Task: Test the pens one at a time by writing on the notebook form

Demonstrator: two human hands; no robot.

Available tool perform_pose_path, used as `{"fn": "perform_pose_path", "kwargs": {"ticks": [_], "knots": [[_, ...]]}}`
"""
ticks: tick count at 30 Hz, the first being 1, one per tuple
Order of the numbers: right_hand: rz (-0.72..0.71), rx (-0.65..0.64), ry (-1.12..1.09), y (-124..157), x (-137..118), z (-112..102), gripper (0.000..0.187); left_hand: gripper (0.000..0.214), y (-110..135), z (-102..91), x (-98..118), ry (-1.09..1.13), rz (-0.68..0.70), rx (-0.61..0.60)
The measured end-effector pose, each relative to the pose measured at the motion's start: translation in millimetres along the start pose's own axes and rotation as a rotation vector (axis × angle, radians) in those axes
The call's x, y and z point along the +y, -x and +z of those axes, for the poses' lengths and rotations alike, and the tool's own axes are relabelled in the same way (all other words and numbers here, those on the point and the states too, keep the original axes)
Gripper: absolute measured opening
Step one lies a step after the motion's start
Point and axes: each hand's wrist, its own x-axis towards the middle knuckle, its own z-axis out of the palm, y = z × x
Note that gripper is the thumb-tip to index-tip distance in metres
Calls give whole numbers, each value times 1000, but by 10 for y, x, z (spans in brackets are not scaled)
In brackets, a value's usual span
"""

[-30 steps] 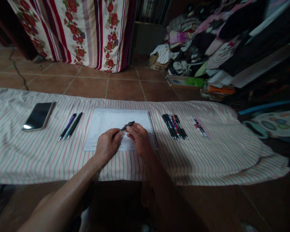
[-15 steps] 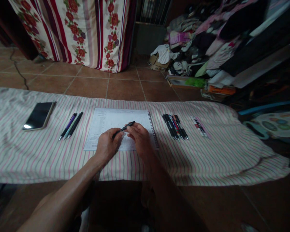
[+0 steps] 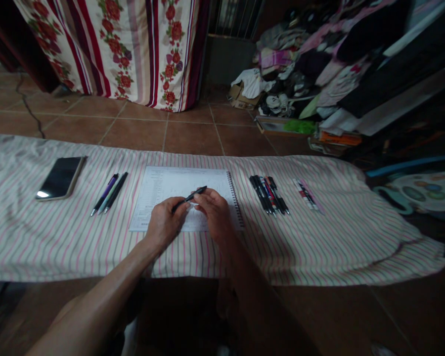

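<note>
**Black pen (image 3: 190, 196) held two-handed over a spiral notebook (image 3: 185, 179)**

At the far left a phone (image 3: 59, 178) lies flat on the striped cloth (image 3: 337, 242), well apart from the writing things, as though set aside from them. Next comes a trio of pens (image 3: 110, 194), side by side and slanted the same way, an arrangement that seems meant to make them one group.

The notebook lies in the middle, its wire binding on the right, directly before the person, where both arms reach it easily. Over its lower part, the left hand (image 3: 166, 217) is closed around the lower-left end of the black pen. The right hand (image 3: 214, 207) pinches the pen nearer its upper-right end, fingers drawn close together; gripped from both sides, the pen looks well steadied at a slant.

Right of the binding, a larger bunch of pens (image 3: 269, 195) lies closely packed, roughly parallel. Farther right is a small outer set (image 3: 307, 194), white, dark and pinkish; it is too blurred to say whether every piece is a pen. The gap between them probably serves to tell the groups apart.
</note>
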Motion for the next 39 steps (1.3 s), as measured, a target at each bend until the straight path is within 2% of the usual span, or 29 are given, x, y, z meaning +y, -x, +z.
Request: {"fn": "perform_pose_path", "kwargs": {"ticks": [39], "knots": [[-10,-17,14,-12,18,-6,26,25,1,-19,-1,1,55,0]]}}
